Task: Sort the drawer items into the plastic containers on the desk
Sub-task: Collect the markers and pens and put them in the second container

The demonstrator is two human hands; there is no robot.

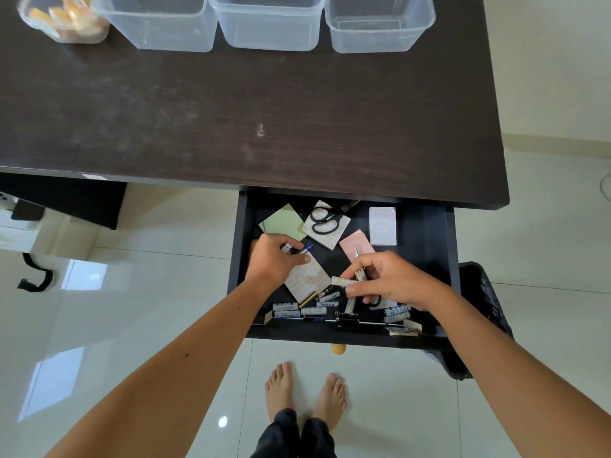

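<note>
I see both hands inside the open drawer (426,246) at lower centre. My left hand (276,257) grips a blue pen (305,248) and a battery (287,247); my right hand (393,280) pinches batteries (362,273). Three clear containers (269,24) stand along the counter (231,120) at the top edge.

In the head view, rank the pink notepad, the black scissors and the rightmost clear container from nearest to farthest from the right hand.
1. Pink notepad: in the drawer, just beyond the right hand.
2. Black scissors: farther back in the drawer, toward the left, lying on a patterned pad.
3. Rightmost clear container: on the desk's far edge, well past the drawer.
</note>
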